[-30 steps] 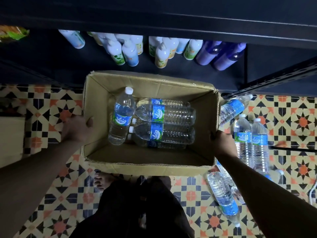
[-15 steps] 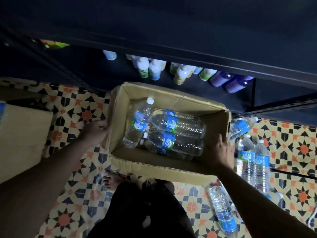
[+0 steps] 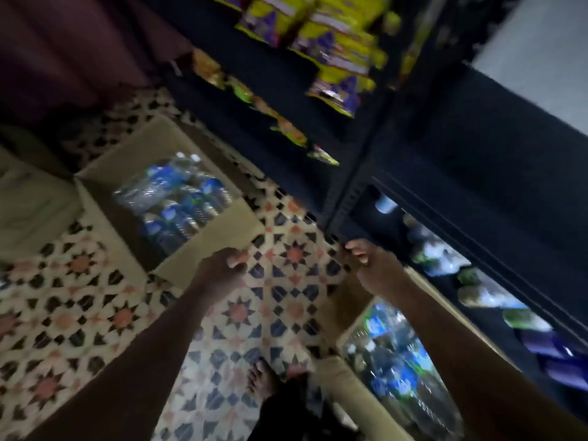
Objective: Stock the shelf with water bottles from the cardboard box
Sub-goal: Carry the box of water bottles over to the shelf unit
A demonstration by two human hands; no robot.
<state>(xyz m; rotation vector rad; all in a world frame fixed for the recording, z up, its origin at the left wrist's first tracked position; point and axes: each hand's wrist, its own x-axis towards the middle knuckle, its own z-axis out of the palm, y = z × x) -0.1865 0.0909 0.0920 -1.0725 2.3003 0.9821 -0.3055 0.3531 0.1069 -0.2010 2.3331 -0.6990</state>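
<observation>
The view is motion-blurred. A full cardboard box (image 3: 203, 262) of water bottles (image 3: 178, 202) stands on the tiled floor at upper left. A second box (image 3: 337, 370) with bottles (image 3: 394, 361) sits at lower right, against the dark shelf (image 3: 445, 192). My left hand (image 3: 222, 265) is at the near wall of the upper-left box with its fingers curled; the blur hides whether it grips the cardboard. My right hand (image 3: 372, 265) hangs above the floor between the two boxes, fingers loosely curled, holding nothing.
The lowest shelf holds white and purple bottles (image 3: 496, 300) on the right. Yellow snack packets (image 3: 334, 58) fill the upper shelves. Another flat box (image 3: 28, 205) lies at far left. My bare foot (image 3: 264, 380) stands on the patterned tiles (image 3: 280, 300) between the boxes.
Both hands have let go of the first box, and my view has swung left and up. A second, full box has come into view, with my left hand now at its near wall.
</observation>
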